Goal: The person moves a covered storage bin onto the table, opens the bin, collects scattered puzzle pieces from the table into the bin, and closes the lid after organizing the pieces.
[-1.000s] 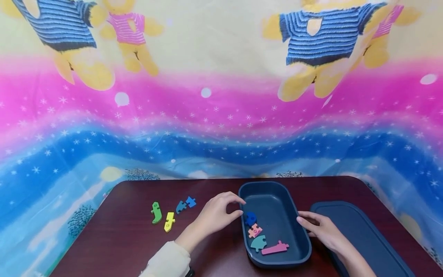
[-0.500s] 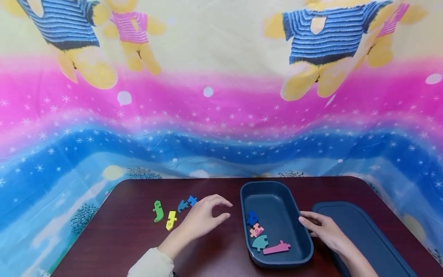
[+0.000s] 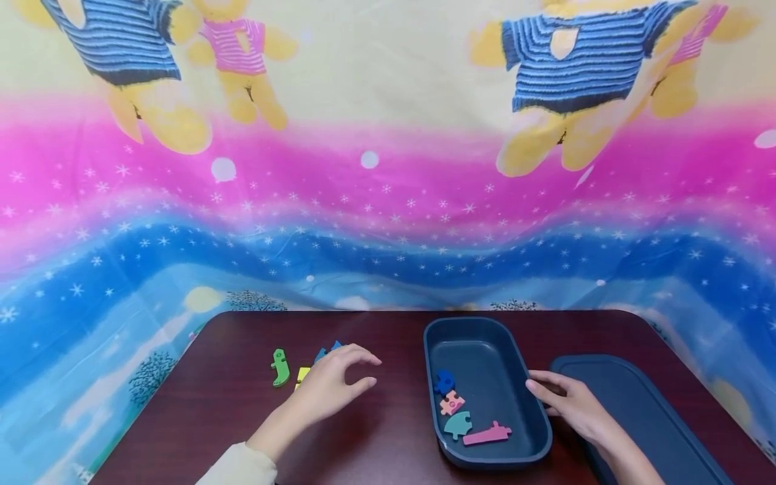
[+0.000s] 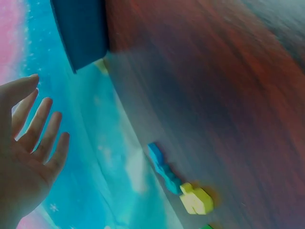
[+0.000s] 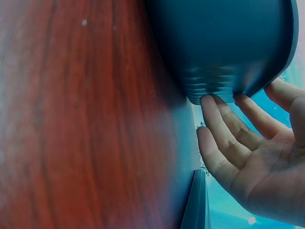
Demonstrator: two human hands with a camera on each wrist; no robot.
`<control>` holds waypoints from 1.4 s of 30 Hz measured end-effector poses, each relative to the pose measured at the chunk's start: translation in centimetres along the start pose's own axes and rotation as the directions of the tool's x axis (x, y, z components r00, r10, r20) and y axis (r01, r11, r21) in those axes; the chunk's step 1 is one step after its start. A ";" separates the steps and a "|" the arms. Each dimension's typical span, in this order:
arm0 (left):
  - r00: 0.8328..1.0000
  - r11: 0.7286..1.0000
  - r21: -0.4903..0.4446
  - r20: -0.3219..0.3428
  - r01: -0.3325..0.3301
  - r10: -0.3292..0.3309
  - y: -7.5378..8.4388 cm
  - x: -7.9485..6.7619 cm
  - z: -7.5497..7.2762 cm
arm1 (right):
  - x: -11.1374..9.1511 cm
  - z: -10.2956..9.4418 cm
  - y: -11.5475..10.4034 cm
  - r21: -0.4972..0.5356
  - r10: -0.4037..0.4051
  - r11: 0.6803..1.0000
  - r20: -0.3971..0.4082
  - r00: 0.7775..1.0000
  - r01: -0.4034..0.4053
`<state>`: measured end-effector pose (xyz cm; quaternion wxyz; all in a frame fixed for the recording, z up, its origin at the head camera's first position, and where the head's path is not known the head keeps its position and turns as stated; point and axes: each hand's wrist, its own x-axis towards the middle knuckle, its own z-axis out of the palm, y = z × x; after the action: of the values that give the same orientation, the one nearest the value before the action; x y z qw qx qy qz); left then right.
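While the box (image 3: 487,384) is touched by the right hand (image 3: 572,402), fingers extended | nothing grasped by the relaxed left hand (image 3: 330,384) | yellow piece (image 4: 197,200) left of box, judged light, stiff, best pinched by edges

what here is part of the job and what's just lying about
Likely part of the job:
dark blue-grey oblong box, touched by the right hand
blue, peach, teal and pink puzzle pieces inside it
green, yellow and blue puzzle pieces near the left hand

Apparently not in use:
flat dark blue-grey lid
snowflake-patterned cloth
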<state>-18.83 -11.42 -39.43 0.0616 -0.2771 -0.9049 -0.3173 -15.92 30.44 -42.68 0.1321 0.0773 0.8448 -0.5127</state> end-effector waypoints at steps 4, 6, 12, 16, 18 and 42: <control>1.000 1.000 0.019 -0.017 0.022 -0.022 -1.1 -0.7 -0.3 | 0.1 -0.1 -0.1 -0.002 -0.004 1.000 0.006 1.000 0.004; 0.999 0.999 0.031 -0.033 0.040 -0.039 -1.6 -1.2 -0.5 | 0.2 -0.1 -0.1 -0.004 -0.003 1.000 0.009 1.000 0.003; 0.995 0.997 0.032 -0.067 0.072 -0.069 -3.0 -2.2 -1.1 | 0.2 -0.1 0.2 -0.023 -0.003 1.000 0.012 1.000 0.003; 0.994 0.997 0.027 -0.078 0.078 -0.075 -3.6 -2.7 -1.3 | 0.3 -0.3 0.2 -0.030 0.009 1.000 0.013 1.000 -0.009; 0.993 0.996 0.025 -0.077 0.090 -0.088 -4.0 -3.0 -1.4 | 0.3 -0.2 0.2 -0.027 0.014 1.000 0.013 1.000 -0.014; 0.980 0.981 -0.008 0.020 0.196 -0.196 -8.4 -4.1 -2.5 | 0.4 -0.1 0.1 -0.024 0.005 1.000 0.007 1.000 -0.005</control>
<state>-20.10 -20.26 -43.20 0.0198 -0.1900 -0.9267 -0.3237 -16.25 30.61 -42.83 0.1372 0.0761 0.8503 -0.5023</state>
